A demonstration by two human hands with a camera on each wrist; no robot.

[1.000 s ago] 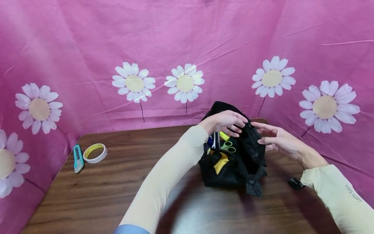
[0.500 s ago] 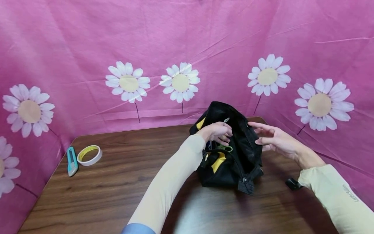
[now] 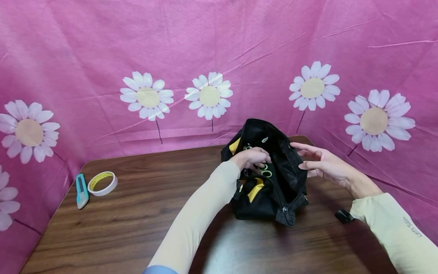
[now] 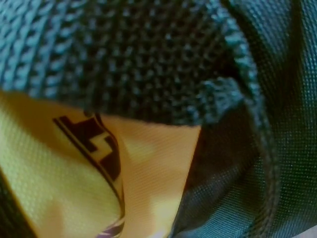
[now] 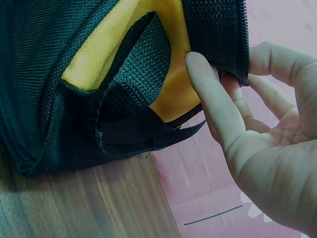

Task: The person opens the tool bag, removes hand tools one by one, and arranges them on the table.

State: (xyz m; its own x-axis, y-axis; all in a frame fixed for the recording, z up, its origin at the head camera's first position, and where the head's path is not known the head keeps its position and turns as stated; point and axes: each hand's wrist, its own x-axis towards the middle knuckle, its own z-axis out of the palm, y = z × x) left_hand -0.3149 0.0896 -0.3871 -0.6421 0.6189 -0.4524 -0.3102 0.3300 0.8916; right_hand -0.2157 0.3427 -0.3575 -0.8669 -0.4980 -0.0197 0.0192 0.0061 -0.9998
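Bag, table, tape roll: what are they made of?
Bag: woven synthetic, perhaps nylon or polyester, mostly matte; coarse weave shows in the wrist views.
Table: wood or wood-look laminate, satin; brown grain, soft reflection.
Tape roll: white outside, likely paper or plastic; yellow inside, maybe cardboard.

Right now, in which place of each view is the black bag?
Head: black bag right of centre, on the table.
Left wrist: black bag fills nearly the whole frame.
Right wrist: black bag at upper left, right hand gripping its edge.
Shared landmark: yellow fabric, perhaps not the same patch.
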